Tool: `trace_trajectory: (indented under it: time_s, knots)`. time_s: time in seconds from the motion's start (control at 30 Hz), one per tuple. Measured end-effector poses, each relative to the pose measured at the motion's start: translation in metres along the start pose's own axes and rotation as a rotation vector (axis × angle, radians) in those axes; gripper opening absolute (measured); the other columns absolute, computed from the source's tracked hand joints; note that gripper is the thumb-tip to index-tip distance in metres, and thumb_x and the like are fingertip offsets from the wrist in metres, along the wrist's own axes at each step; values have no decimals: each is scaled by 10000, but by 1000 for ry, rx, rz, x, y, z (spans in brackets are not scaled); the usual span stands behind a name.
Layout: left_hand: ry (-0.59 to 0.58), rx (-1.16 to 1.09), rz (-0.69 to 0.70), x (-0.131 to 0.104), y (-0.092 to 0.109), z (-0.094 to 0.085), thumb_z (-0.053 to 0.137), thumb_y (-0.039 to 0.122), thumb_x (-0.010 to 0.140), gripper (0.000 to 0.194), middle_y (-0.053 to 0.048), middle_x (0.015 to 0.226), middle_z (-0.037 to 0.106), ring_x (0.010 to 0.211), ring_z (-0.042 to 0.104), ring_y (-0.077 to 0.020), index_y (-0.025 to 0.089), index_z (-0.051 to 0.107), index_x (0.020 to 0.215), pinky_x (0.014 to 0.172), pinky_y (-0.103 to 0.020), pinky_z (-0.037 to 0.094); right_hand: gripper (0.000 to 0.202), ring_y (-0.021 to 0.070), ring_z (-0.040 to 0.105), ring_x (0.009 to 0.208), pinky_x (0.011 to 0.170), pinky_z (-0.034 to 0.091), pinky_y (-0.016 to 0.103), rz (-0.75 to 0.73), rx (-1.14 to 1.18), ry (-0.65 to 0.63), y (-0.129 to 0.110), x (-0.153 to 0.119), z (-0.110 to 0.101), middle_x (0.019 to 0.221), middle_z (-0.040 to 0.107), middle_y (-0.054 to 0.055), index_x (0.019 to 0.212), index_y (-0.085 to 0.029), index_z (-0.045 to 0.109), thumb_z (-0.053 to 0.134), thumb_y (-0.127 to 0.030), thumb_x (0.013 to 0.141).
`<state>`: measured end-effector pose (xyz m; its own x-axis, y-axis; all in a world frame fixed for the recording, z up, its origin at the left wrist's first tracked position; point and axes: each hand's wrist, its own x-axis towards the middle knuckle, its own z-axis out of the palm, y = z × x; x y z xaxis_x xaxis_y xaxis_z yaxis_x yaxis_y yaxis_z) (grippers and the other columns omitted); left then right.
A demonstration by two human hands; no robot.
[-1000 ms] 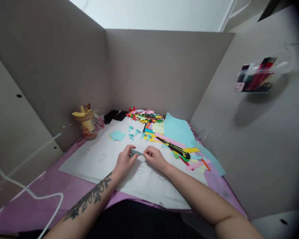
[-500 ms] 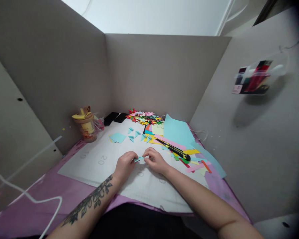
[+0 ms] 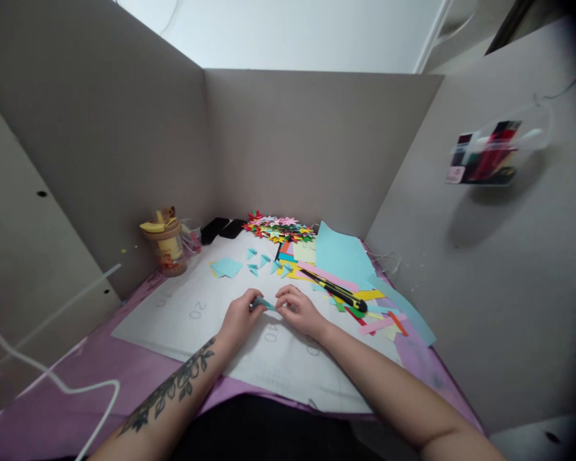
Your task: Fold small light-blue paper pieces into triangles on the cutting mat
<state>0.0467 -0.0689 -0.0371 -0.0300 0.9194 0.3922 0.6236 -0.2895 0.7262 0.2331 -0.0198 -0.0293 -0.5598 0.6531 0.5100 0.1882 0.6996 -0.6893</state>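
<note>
Between my two hands is a small light-blue piece of paper (image 3: 264, 303), partly folded and hidden by fingers. My left hand (image 3: 242, 312) pinches its left end between thumb and fingers. At its right end, the fingertips of my right hand (image 3: 298, 310) are closed on the paper too. Several folded light-blue paper pieces (image 3: 264, 259) lie just beyond my hands. Left of them sits a small stack of light-blue paper squares (image 3: 227, 266). A yellow and black utility knife (image 3: 338, 291) rests on paper scraps to the right of my right hand.
White paper marked with numbers (image 3: 173, 326) covers the pink cloth (image 3: 139, 365). Colourful paper stars (image 3: 278, 226) are heaped at the back. A light-blue sheet (image 3: 344, 253) and strips lie right. A cup (image 3: 166, 243) and two black flat objects (image 3: 223, 228) stand back left. Grey panels (image 3: 317, 141) enclose the table.
The small blue paper has turned in my fingers, its left part now tilted up and showing a broader face. Both hands have barely shifted.
</note>
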Motion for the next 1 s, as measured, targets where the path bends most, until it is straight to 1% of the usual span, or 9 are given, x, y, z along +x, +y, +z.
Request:
trace_trajectory:
  time_s: [0.1,0.23,0.3,0.53,0.7,0.77,0.87,1.0]
  knots:
    - [-7,-19,-29,2,-1,1,562,222,735,200,26,766,607,651,558,-117,211,537,933,630,-222,430,115,157,544,889,711,454,270,-22,-14,-3,0,0,1,937,548,58,766,-193,619,551,-100,764]
    - [-10,-15,-76,3,-2,1,570,228,713,264,37,709,583,620,536,-117,210,526,972,611,-227,414,122,161,540,894,812,441,314,-92,-42,-1,0,-1,3,921,553,57,780,-196,618,545,-98,775]
    - [-20,-30,-84,4,-2,1,569,232,711,272,42,684,567,607,524,-117,207,521,978,605,-228,410,129,164,540,884,829,435,329,-103,-57,-10,0,-1,3,907,559,56,781,-197,622,543,-96,776]
    - [-67,-70,-86,3,2,-1,579,224,700,241,46,675,551,614,516,-115,197,540,936,596,-222,403,191,151,559,801,754,449,299,-49,-19,-35,2,0,5,805,595,35,815,-194,621,470,-78,798]
    - [-74,-85,-78,2,4,-1,597,207,682,263,39,706,574,628,522,-111,191,556,941,594,-214,397,149,121,531,671,646,431,246,77,-24,-1,1,0,7,731,579,-1,762,-184,595,502,-70,745]
    - [-67,-95,-80,3,4,-1,598,199,678,260,46,686,560,612,511,-106,188,556,934,584,-210,390,134,122,538,685,658,430,247,68,-27,-13,0,0,7,733,587,1,748,-181,596,512,-77,745]
    - [-60,-112,-87,3,6,-2,594,187,674,251,57,647,530,591,492,-100,185,552,921,573,-204,382,117,136,560,758,712,435,262,10,-28,-52,1,0,6,772,611,17,764,-181,612,531,-97,757]
    - [-57,-145,-99,4,8,-4,586,170,670,247,67,606,492,575,475,-96,182,544,913,559,-197,383,125,145,565,775,680,443,257,-3,-30,-60,5,-1,8,803,624,27,799,-187,623,573,-99,726]
